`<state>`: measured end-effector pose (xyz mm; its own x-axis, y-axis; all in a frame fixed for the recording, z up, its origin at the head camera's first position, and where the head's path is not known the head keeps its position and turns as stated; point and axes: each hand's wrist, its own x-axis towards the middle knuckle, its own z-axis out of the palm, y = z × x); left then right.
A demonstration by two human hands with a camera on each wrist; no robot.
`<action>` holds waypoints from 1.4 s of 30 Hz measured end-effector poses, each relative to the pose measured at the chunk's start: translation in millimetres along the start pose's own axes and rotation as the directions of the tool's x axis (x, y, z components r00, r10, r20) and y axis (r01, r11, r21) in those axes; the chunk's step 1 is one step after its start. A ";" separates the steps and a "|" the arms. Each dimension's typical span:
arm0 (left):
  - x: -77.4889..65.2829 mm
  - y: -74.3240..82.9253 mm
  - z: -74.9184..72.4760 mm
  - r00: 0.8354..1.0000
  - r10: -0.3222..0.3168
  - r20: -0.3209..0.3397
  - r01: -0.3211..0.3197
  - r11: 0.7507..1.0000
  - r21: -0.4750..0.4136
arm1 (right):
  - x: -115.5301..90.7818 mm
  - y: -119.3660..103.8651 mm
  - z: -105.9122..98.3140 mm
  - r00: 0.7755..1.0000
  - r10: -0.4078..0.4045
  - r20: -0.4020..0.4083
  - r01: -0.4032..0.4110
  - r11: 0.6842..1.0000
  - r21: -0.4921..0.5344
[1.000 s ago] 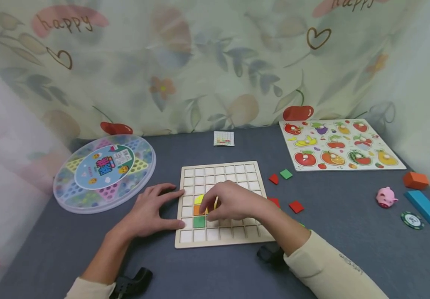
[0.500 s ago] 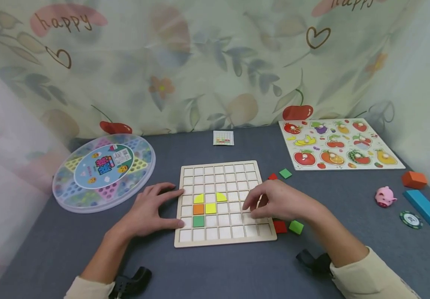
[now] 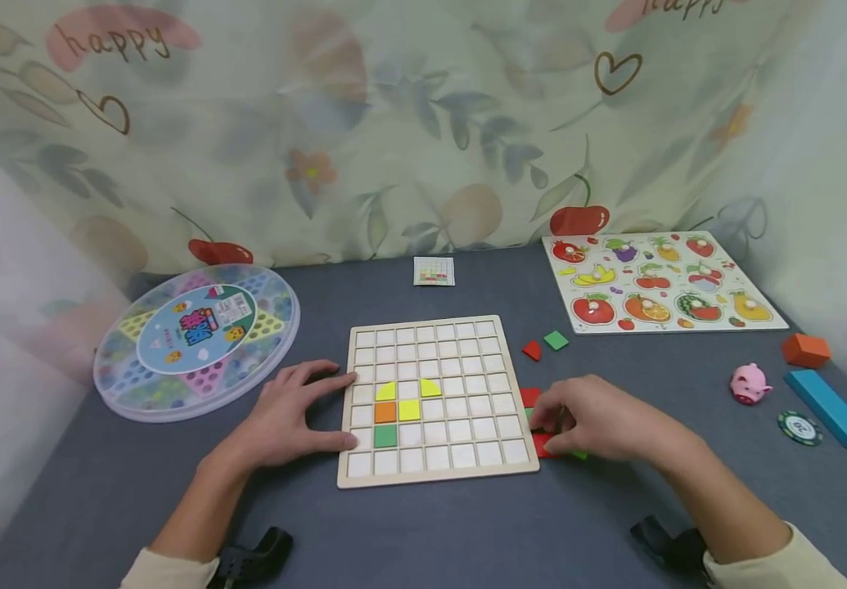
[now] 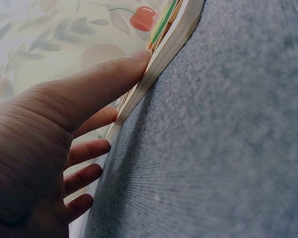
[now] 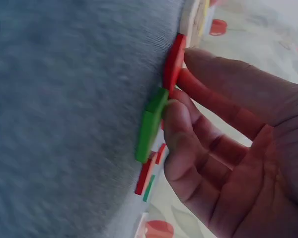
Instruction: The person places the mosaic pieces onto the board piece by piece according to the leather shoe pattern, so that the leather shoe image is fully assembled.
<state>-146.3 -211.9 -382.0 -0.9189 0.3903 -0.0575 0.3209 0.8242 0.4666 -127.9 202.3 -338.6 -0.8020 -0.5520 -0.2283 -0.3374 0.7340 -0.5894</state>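
A wooden grid board (image 3: 438, 478) lies flat on the table. In its cells sit two rounded yellow tiles (image 3: 430, 388), a yellow square tile (image 3: 409, 410), an orange tile (image 3: 385, 411) and a green tile (image 3: 385, 436). My left hand (image 3: 286, 413) steadies the board's left edge, thumb and index fingertip against it. Beyond the right edge, my right hand (image 3: 603, 417) is low over loose tiles, fingers bent and partly spread. Its thumb tip meets a red tile (image 5: 174, 64) in the right wrist view, with a green tile (image 5: 151, 124) beside its fingers. No tile looks lifted.
Farther right lie a red quarter-round tile (image 3: 533, 351) and a green square tile (image 3: 556, 340). A small pattern card (image 3: 434, 271) is behind the board. Around stand a round game box (image 3: 195, 327), fruit puzzle (image 3: 673, 286), pig toy (image 3: 750, 383), chip (image 3: 799, 428) and blocks (image 3: 831, 409).
My right hand has left the board's cells, where a rounded yellow tile now lies, and moved right and down to the loose tiles. My left hand stays at the board's edge.
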 end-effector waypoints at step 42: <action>0.6 -3.4 2.7 1.000 -0.007 -0.007 0.007 1.000 -0.002 | 78.8 -58.7 13.1 0.992 -0.125 0.014 0.121 0.977 0.175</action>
<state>-147.3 -213.3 -386.0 -0.9228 0.3815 -0.0542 0.3141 0.8261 0.4678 -164.8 110.5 -332.2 -0.7465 -0.6449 -0.1639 -0.3404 0.5817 -0.7387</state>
